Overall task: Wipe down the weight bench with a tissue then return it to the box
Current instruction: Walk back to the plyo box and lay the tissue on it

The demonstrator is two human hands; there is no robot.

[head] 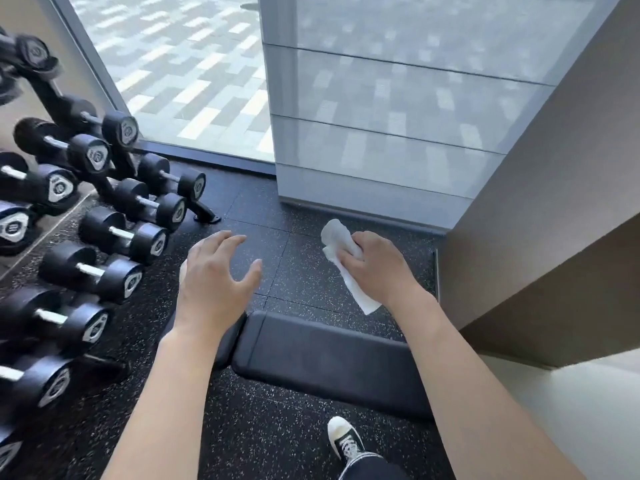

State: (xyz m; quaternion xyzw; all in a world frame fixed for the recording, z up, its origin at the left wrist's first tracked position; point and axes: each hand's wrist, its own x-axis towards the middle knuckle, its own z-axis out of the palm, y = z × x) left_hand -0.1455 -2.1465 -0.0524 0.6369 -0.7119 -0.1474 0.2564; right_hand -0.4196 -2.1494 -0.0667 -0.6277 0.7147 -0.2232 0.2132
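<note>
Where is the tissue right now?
In the head view the tissue is right of centre, gripped in the right hand, held in the air above the floor just beyond the bench.

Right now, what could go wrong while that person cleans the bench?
The tissue hangs loosely from the right hand, so a piece might tear or drop onto the floor. The left hand is open near the dumbbells on the rack and could bump one while reaching toward the bench.
</note>
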